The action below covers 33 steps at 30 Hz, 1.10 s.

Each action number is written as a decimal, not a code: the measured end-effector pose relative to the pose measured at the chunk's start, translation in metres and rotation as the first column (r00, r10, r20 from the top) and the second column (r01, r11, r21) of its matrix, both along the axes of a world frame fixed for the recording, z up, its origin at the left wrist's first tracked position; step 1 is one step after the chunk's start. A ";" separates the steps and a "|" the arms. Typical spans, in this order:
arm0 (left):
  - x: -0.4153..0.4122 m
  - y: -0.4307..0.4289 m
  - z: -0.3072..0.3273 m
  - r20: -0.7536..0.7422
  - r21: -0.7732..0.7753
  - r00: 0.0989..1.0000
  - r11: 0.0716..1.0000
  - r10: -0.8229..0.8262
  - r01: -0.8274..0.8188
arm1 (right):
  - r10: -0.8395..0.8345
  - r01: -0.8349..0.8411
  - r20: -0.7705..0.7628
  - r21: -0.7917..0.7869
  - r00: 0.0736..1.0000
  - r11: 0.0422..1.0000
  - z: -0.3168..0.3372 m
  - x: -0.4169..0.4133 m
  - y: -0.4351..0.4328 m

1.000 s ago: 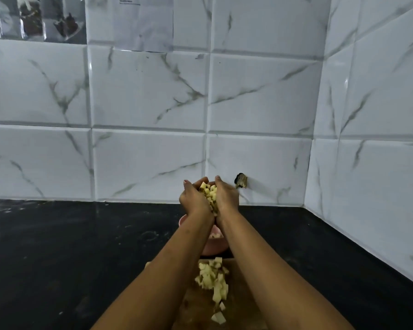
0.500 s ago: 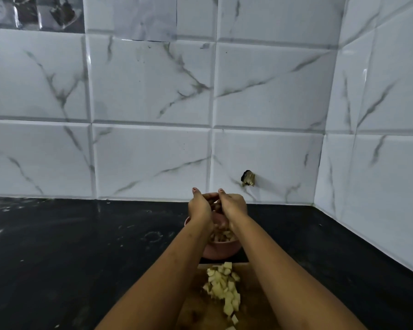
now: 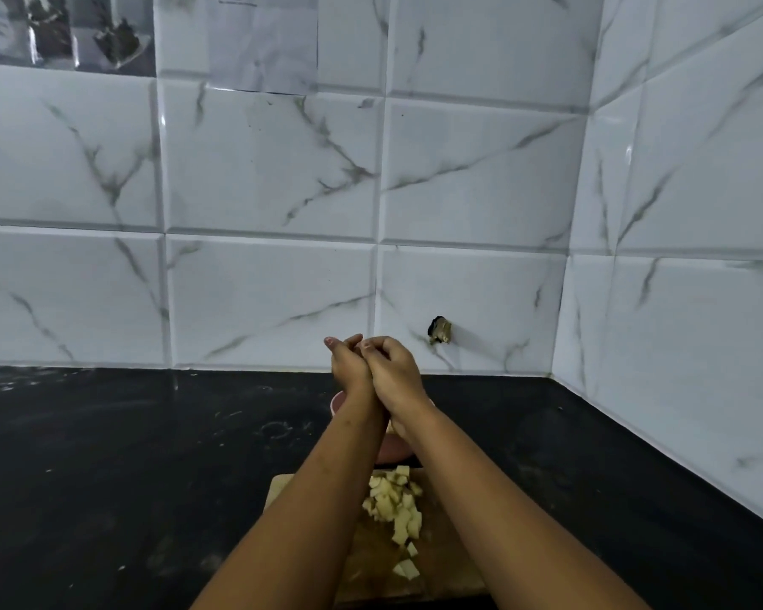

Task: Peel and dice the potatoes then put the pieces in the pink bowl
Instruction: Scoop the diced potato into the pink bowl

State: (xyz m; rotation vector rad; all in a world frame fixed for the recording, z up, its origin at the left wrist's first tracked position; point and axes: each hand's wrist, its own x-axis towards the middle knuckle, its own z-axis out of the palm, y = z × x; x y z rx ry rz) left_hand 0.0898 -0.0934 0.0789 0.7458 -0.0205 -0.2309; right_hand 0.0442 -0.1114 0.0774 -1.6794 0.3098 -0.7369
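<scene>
The left hand (image 3: 349, 367) and right hand (image 3: 393, 372) press together over the pink bowl (image 3: 338, 402), fingers curled with nothing seen inside, so stuck potato bits (image 3: 395, 506) could drop onto the black counter (image 3: 150, 477).

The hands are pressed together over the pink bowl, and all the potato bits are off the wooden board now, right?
Not quite. The head view shows both hands together above the pink bowl, but a pile of potato pieces is on the wooden board.
</scene>
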 end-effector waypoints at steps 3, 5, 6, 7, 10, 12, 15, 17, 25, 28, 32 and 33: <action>-0.013 0.004 0.002 -0.046 -0.090 0.998 0.996 -0.033 0.029 | 0.030 -0.030 -0.010 0.054 0.999 0.998 -0.003 -0.019 0.005; -0.027 0.006 -0.004 -0.079 -0.113 0.994 0.991 -0.080 0.071 | 0.029 -0.026 -0.047 0.057 0.998 0.998 -0.007 -0.031 0.004; -0.034 0.006 -0.007 -0.088 -0.122 0.991 0.989 -0.098 0.087 | 0.027 -0.023 -0.060 0.061 0.998 0.998 -0.010 -0.037 0.003; -0.039 0.007 -0.010 -0.086 -0.121 0.992 0.989 -0.096 0.086 | 0.037 -0.032 -0.062 0.075 0.997 0.997 -0.013 -0.042 0.002; -0.050 0.013 -0.015 -0.024 -0.111 0.999 0.993 -0.045 0.042 | 0.081 -0.079 -0.050 0.031 0.995 0.996 -0.026 -0.060 -0.003; -0.052 0.022 -0.018 0.017 -0.103 0.999 0.994 -0.030 0.031 | 0.090 -0.098 -0.084 -0.100 0.992 0.990 -0.036 -0.070 -0.011; -0.052 0.041 -0.027 0.044 -0.034 0.999 0.999 -0.011 0.012 | 0.101 -0.137 -0.184 -0.200 0.978 0.970 -0.049 -0.084 -0.025; -0.051 0.054 -0.036 0.025 0.025 1.000 1.000 0.014 -0.015 | 0.055 -0.130 -0.261 -0.279 0.964 0.952 -0.054 -0.093 -0.036; -0.052 0.075 -0.073 -0.022 0.361 0.999 0.932 -0.042 0.047 | -0.099 -0.184 -0.468 -0.522 0.878 0.833 -0.076 -0.087 -0.035; -0.058 0.073 -0.077 -0.003 0.486 0.993 0.867 -0.120 0.106 | -0.036 -0.240 -0.524 -0.449 0.851 0.861 -0.075 -0.080 -0.021; -0.065 0.075 -0.077 0.054 0.625 0.973 0.768 -0.226 0.144 | 0.060 -0.300 -0.522 -0.390 0.851 0.870 -0.075 -0.079 -0.007; -0.066 0.077 -0.077 0.070 0.657 0.964 0.739 -0.258 0.150 | 0.085 -0.305 -0.502 -0.375 0.861 0.875 -0.075 -0.081 -0.007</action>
